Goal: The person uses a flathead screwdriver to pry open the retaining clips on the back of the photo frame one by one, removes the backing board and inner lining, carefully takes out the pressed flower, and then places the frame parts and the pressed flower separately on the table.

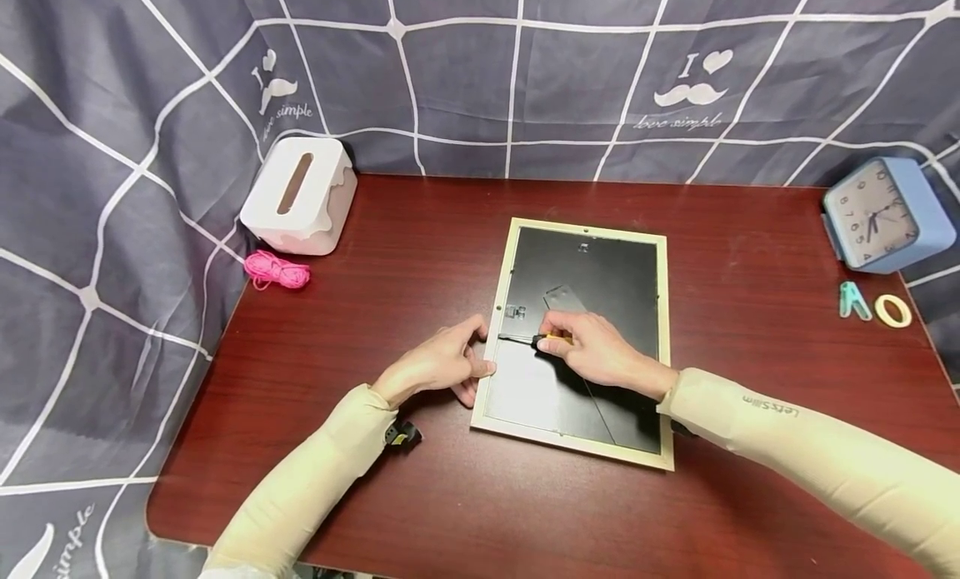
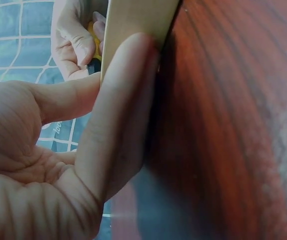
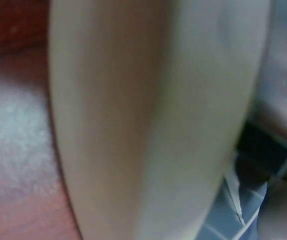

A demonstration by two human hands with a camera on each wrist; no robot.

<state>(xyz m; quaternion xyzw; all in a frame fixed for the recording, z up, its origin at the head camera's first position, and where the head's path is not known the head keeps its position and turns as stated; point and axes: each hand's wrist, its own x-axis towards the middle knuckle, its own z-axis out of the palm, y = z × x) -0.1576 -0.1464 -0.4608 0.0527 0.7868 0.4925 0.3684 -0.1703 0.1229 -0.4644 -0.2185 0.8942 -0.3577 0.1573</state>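
A picture frame [image 1: 663, 312] with a pale rim lies back side up on the table. Its dark backing board [image 1: 615, 267] carries an easel strut [image 1: 558, 297] and small metal hangers [image 1: 516, 311]. My left hand [image 1: 438, 364] grips the frame's left edge, thumb on top and fingers along the outer side, as the left wrist view shows. My right hand [image 1: 603, 350] holds a screwdriver [image 1: 537, 342] with a yellow and black handle over the backing. The shaft points left, its tip right at the inner edge of the left rim. In the right wrist view the frame's side [image 3: 133, 125] fills the middle, blurred.
A white and pink tissue box [image 1: 300, 196] stands at the back left, with a bundle of pink cord [image 1: 276, 271] before it. A blue clock [image 1: 885, 217] stands far right, near a teal letter A [image 1: 853, 301] and a cream ring [image 1: 893, 311]. Patterned grey cloth [image 1: 465, 79] hangs behind.
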